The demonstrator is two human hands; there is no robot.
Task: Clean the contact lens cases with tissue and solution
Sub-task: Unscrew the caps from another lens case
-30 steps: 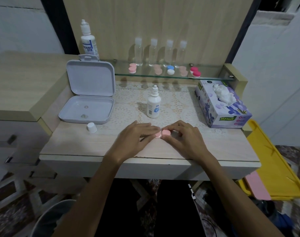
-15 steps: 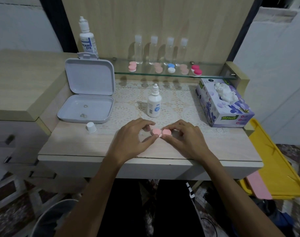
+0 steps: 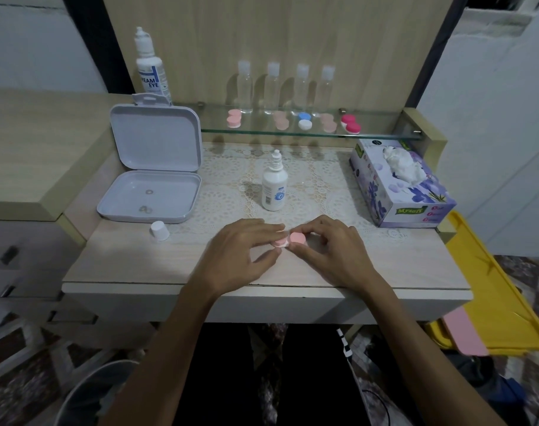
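Pink case (image 3: 288,240) on counter (image 3: 123,259): light, rigid, likely slick. Left hand (image 3: 240,253) and right hand (image 3: 329,250) fingers pinch its caps; grip cap rims.

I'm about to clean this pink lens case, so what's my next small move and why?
Probably twist off the cap under your right hand: both hands grip the pink lens case, its caps look closed, and the small solution bottle stands uncapped just behind.
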